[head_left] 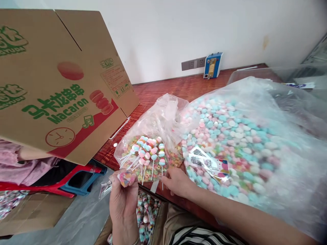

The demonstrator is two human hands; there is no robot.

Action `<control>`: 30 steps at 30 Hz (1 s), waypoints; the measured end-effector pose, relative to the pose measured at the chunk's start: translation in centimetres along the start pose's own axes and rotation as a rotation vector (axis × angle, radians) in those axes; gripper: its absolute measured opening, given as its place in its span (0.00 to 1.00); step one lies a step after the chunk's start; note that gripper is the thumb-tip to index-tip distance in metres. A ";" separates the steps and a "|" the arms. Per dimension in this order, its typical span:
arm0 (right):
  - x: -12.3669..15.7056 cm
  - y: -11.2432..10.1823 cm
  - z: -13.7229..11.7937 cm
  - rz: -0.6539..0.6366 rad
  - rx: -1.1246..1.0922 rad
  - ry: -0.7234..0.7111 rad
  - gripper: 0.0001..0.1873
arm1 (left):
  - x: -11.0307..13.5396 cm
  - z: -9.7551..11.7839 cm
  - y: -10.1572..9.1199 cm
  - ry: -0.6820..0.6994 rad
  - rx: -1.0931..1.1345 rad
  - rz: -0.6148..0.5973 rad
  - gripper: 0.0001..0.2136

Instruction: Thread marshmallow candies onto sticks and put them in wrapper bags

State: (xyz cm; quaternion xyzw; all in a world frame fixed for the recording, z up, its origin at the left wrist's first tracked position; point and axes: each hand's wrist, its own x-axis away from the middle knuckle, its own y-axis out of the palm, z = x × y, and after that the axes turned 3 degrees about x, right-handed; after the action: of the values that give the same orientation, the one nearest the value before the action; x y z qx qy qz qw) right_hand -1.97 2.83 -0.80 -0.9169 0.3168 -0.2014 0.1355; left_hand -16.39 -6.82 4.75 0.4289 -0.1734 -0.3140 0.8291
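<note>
My left hand is raised at the table's front edge, fingers closed on a colourful printed plastic wrapper; clear film trails to its left. Beside it, the fingertips of my right hand pinch the white stick of a candy skewer threaded with pastel blue, pink and white sweets. Several similar skewers lie in a fan to its left, on a clear plastic bag with small ring-shaped sweets inside.
A large clear bag of pastel candies fills the right side, with printed cards on it. At left stands a big cardboard box. Wrapped skewers fill a box below the edge. A blue device sits by the wall; another person's sleeve shows left.
</note>
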 end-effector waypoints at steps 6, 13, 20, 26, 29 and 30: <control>-1.1 1.5 0.5 0.015 -0.124 0.106 0.14 | 0.0 -1.2 -0.9 -0.094 0.015 0.158 0.18; 7.5 -7.8 2.0 0.402 0.091 -0.133 0.17 | -1.0 -6.0 1.4 -0.289 0.097 0.171 0.15; 15.7 -11.9 4.5 0.724 0.333 -0.342 0.11 | -0.5 -12.0 4.8 -0.535 0.101 0.053 0.13; 18.6 -12.1 7.0 0.761 0.431 -0.304 0.11 | 0.9 -16.1 7.0 -0.632 -0.006 0.035 0.14; 19.6 -12.5 8.1 0.789 0.521 -0.309 0.11 | 1.5 -17.1 7.7 -0.648 -0.035 0.021 0.15; 19.9 -12.6 8.3 0.807 0.548 -0.313 0.12 | 1.7 -17.4 7.9 -0.651 -0.043 0.012 0.14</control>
State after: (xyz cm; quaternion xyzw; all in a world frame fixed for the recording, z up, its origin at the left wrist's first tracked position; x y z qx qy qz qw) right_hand 22.76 0.82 2.23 -0.6714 0.5572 -0.0691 0.4838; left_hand -2.50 5.96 1.32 0.2873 -0.4251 -0.4333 0.7409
